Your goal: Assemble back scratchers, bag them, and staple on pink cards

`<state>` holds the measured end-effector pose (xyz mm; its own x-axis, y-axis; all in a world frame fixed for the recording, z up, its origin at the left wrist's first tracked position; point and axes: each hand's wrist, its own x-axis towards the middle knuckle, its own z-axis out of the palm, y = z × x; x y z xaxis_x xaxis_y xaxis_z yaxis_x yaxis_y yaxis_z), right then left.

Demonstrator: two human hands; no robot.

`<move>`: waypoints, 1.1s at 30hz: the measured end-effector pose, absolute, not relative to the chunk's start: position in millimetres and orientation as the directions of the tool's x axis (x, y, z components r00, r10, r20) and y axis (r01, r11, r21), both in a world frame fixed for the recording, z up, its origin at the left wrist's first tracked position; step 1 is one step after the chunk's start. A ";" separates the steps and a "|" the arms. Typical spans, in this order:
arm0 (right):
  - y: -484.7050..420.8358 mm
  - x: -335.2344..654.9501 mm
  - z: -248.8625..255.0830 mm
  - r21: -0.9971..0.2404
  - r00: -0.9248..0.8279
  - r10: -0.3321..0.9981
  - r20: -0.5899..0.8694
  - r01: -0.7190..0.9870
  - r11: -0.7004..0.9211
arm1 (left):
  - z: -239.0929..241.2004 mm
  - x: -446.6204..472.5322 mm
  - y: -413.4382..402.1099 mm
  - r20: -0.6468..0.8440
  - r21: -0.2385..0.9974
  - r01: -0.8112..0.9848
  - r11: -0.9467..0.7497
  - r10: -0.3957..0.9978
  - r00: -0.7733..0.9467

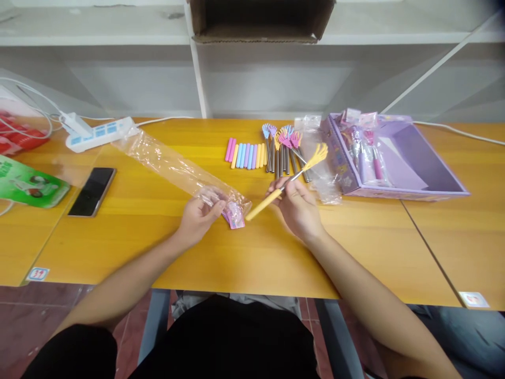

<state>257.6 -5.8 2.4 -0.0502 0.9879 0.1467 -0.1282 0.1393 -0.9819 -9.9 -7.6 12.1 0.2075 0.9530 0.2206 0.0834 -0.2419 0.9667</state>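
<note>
My right hand (296,202) is closed round a yellow back scratcher (284,183) with a metal shaft, its claw head pointing up right and its yellow grip pointing at the mouth of a long clear plastic sleeve (173,167). My left hand (200,215) pinches the near end of that sleeve, next to its pink header card (235,216). The sleeve lies flat on the yellow table (252,252), stretching away to the upper left.
Behind my hands lie a row of pastel grips (245,155), a bunch of metal scratchers (282,150) and more clear sleeves (320,168). A purple box (398,158) with packed items stands at right. A phone (92,190), power strip (100,133) and green packet (27,184) sit at left.
</note>
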 end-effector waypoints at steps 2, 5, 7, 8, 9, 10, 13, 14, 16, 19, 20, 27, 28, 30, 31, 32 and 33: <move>-9.4 261.7 8.2 -0.979 -0.059 0.987 0.152 -0.144 0.142 | 12.2 -10.5 -6.3 0.193 0.980 0.021 -0.199 0.967 0.168; -19.3 267.9 16.7 -0.985 -0.161 0.972 0.170 -0.014 0.170 | 12.6 -11.3 -5.9 0.178 0.984 0.007 -0.180 0.973 0.145; -26.1 269.9 22.0 -0.951 -0.263 0.943 0.205 0.176 0.255 | 12.6 -12.3 -5.8 0.180 0.982 0.036 -0.187 0.973 0.143; -28.6 270.0 24.4 -0.913 -0.309 0.925 0.220 0.270 0.307 | 12.6 -12.9 -5.7 0.186 0.980 0.046 -0.194 0.972 0.143; -30.3 269.5 26.4 -0.868 -0.350 0.908 0.230 0.349 0.355 | 12.6 -13.6 -5.5 0.194 0.978 0.045 -0.202 0.971 0.141; -31.2 268.6 28.0 -0.823 -0.387 0.892 0.235 0.409 0.394 | 12.6 -14.2 -5.2 0.201 0.978 0.033 -0.208 0.970 0.138; -29.2 266.0 29.2 -0.723 -0.464 0.858 0.221 0.512 0.463 | 11.6 -16.0 -3.7 0.214 0.977 -0.040 -0.211 0.970 0.118; -27.7 265.7 28.4 -0.705 -0.481 0.850 0.214 0.526 0.475 | 10.9 -16.5 -3.2 0.212 0.976 -0.067 -0.206 0.971 0.107; -25.2 265.9 26.2 -0.690 -0.502 0.842 0.198 0.538 0.484 | 9.2 -17.0 -2.3 0.204 0.974 -0.111 -0.195 0.976 0.075; -23.7 266.8 23.5 -0.690 -0.514 0.838 0.184 0.539 0.482 | 8.0 -15.8 -1.8 0.164 0.973 -0.173 -0.150 0.984 0.073; -23.8 266.9 23.1 -0.689 -0.515 0.838 0.182 0.541 0.482 | 8.3 -15.1 -1.8 0.149 0.973 -0.192 -0.130 0.985 0.086; -24.5 265.8 25.1 -0.699 -0.511 0.839 0.188 0.530 0.480 | 12.2 -12.3 -3.1 0.127 0.980 -0.174 -0.099 0.980 0.153; -24.5 265.5 25.2 -0.699 -0.514 0.838 0.182 0.532 0.478 | 12.0 -12.0 -3.4 0.122 0.982 -0.164 -0.095 0.979 0.166; -24.6 264.8 25.1 -0.699 -0.519 0.838 0.170 0.536 0.474 | 10.5 -11.6 -3.8 0.113 0.984 -0.159 -0.083 0.976 0.188; -24.8 264.5 25.0 -0.700 -0.521 0.838 0.164 0.537 0.471 | 9.4 -11.5 -3.9 0.112 0.983 -0.166 -0.079 0.974 0.197; -25.0 264.3 25.0 -0.702 -0.522 0.838 0.159 0.537 0.468 | 8.3 -11.5 -3.9 0.110 0.981 -0.178 -0.074 0.974 0.200; -25.1 264.3 25.1 -0.704 -0.523 0.838 0.156 0.536 0.466 | 7.4 -11.7 -3.7 0.106 0.979 -0.193 -0.067 0.975 0.198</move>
